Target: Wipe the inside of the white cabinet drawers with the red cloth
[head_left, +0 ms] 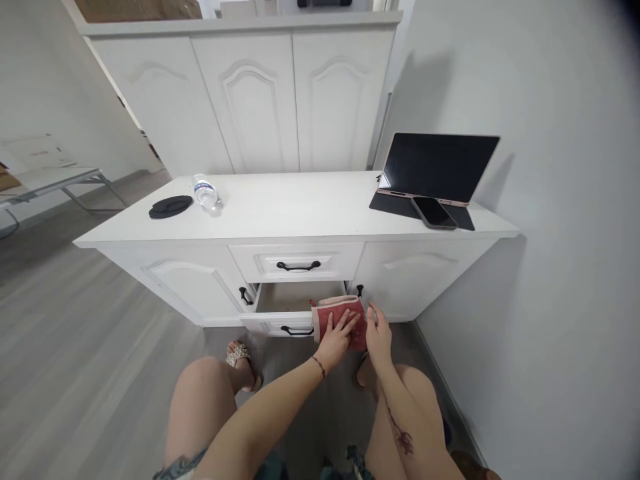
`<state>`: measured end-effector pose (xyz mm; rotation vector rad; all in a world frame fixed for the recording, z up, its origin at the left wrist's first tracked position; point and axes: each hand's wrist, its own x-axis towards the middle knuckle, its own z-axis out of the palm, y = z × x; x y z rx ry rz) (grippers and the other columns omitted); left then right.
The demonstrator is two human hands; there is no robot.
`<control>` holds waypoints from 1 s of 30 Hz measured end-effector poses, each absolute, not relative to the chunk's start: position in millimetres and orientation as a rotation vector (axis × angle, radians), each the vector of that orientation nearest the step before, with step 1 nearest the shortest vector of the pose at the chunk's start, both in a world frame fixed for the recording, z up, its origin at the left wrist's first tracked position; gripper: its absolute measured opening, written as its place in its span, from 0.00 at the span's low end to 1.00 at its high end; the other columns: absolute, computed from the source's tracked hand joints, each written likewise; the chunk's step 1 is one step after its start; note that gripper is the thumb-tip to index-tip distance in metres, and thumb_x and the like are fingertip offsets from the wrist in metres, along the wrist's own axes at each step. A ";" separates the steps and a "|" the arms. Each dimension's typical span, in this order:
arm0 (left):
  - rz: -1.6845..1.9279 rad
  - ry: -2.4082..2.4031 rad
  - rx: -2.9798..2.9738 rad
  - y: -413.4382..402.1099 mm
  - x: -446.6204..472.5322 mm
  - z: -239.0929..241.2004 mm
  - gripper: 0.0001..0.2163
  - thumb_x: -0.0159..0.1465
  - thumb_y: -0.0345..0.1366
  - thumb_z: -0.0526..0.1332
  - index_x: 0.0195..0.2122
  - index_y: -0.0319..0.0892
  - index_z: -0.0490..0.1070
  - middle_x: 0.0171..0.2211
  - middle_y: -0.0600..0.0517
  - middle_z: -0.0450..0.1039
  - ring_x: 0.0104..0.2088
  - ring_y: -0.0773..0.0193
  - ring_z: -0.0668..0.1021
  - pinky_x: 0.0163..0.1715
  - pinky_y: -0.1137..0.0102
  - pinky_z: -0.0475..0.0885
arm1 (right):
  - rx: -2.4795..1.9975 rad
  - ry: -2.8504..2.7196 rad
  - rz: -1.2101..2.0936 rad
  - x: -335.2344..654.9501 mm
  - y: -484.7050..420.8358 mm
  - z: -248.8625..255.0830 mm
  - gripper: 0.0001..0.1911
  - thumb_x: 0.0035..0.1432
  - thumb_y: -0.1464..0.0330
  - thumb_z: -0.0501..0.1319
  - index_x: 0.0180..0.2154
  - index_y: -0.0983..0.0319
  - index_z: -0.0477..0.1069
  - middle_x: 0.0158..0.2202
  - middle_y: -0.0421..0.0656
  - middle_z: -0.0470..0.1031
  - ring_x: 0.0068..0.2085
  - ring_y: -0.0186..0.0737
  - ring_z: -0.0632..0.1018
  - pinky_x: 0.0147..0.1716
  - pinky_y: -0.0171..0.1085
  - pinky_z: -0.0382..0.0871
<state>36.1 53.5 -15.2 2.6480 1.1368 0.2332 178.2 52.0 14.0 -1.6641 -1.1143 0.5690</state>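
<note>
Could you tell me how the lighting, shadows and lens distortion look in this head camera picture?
Head view: even, soft light; the tablet throws a faint shadow on the wall; wide-angle bending curves the cabinet top; dark vignette in the right corners; both hands on the red cloth stay sharp.

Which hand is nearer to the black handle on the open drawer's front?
Left. The left hand lies flat on the red cloth just right of the drawer handle; the right hand is farther right, at the cloth's far edge.

light: bright, even | shadows: soft, on right wall | edges: fisheye bend, dark corner | focus: sharp
</note>
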 end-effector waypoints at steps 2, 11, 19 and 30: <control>0.182 1.004 2.670 58.5 29.1 -25.9 0.23 0.65 0.28 0.50 0.59 0.44 0.70 0.70 0.48 0.53 0.72 0.56 0.47 0.69 0.47 0.39 | -1.625 -1.206 0.503 174.2 50.9 18.3 0.34 0.62 0.47 0.46 0.52 0.66 0.72 0.55 0.57 0.74 0.57 0.51 0.73 0.59 0.51 0.63; 0.109 1.067 2.632 56.8 5.3 -76.6 0.22 0.63 0.26 0.54 0.56 0.47 0.74 0.65 0.51 0.65 0.67 0.60 0.63 0.70 0.59 0.46 | -1.568 -1.672 0.377 160.0 54.3 8.4 0.28 0.69 0.56 0.43 0.56 0.64 0.69 0.59 0.53 0.72 0.64 0.52 0.65 0.62 0.55 0.57; -0.175 1.130 2.835 59.2 -10.0 -85.1 0.23 0.65 0.25 0.50 0.61 0.42 0.69 0.64 0.52 0.66 0.66 0.63 0.65 0.66 0.65 0.60 | -1.701 -1.925 0.254 147.9 54.7 -5.6 0.22 0.69 0.63 0.47 0.56 0.62 0.70 0.57 0.51 0.73 0.62 0.53 0.66 0.59 0.55 0.60; -0.316 1.474 2.437 52.1 -49.1 -88.1 0.30 0.60 0.23 0.56 0.64 0.47 0.65 0.62 0.43 0.69 0.60 0.50 0.73 0.55 0.59 0.74 | -1.676 -1.930 0.223 150.3 56.6 -10.8 0.20 0.68 0.64 0.48 0.54 0.62 0.71 0.55 0.51 0.74 0.60 0.53 0.68 0.58 0.52 0.62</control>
